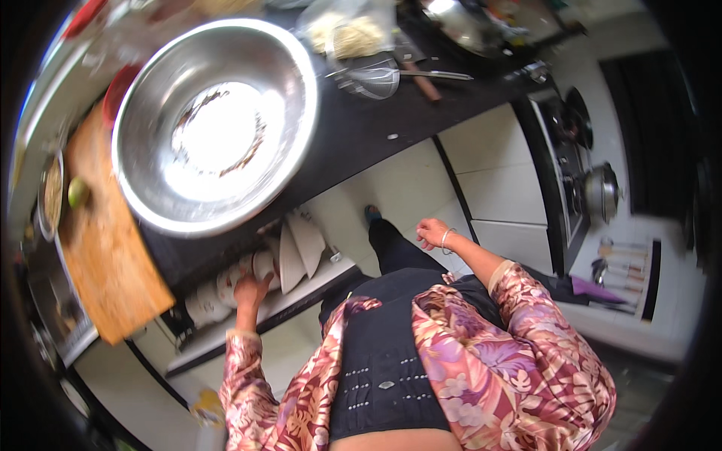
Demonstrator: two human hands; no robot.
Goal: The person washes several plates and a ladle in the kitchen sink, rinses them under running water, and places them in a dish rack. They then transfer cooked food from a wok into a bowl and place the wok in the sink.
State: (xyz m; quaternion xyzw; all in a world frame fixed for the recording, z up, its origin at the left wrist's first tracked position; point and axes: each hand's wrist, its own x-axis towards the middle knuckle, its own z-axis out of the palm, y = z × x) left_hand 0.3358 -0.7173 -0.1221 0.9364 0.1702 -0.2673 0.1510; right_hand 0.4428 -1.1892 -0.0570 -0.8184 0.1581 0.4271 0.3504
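Observation:
An extended drawer (271, 313) under the dark counter holds white bowls (225, 282) and plates (302, 245) standing on edge. Over the patterned bowls reaches my left hand (252, 287), fingers spread; whether its fingertips touch a bowl I cannot tell. My right hand (432, 233), with a bangle at the wrist, hangs in the air to the right of the drawer, its fingers loosely curled and nothing seen in them. On the counter above the drawer rests a large steel basin (141, 186) with dark bits in a ring on its bottom.
A wooden board (113, 259) with a green fruit (78, 192) lies at the left. Behind the basin's right side are a mesh strainer (372, 78), a wooden-handled tool (423, 84) and a plastic bag (352, 34). A pot (601, 193) stands by the stove at the right.

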